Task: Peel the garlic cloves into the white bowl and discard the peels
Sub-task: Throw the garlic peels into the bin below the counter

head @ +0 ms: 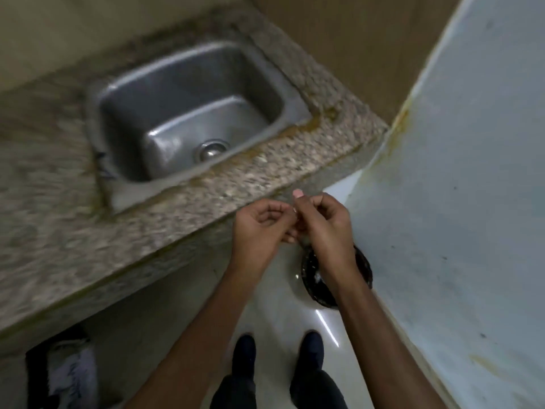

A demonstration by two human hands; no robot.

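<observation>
Meeting above the bin (314, 283) at five o'clock, left hand (262, 228) and right hand (324, 228) curl their fingers; featherlight, papery peel, if pinched, is hidden.

Single head-worn wide-angle camera, looking forward and steeply down. Close below lens, centre: left hand (259, 228), right hand (324, 228). Far left: sink (188, 93). Right: wall (472, 202). Near edge: shoes (244, 352). Frame tilted, motion-blurred.

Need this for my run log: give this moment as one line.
stage: likely peel discard | left hand: fingers curled, touching right hand | right hand: fingers curled | both above dark floor bin | held item: too small to tell
</observation>
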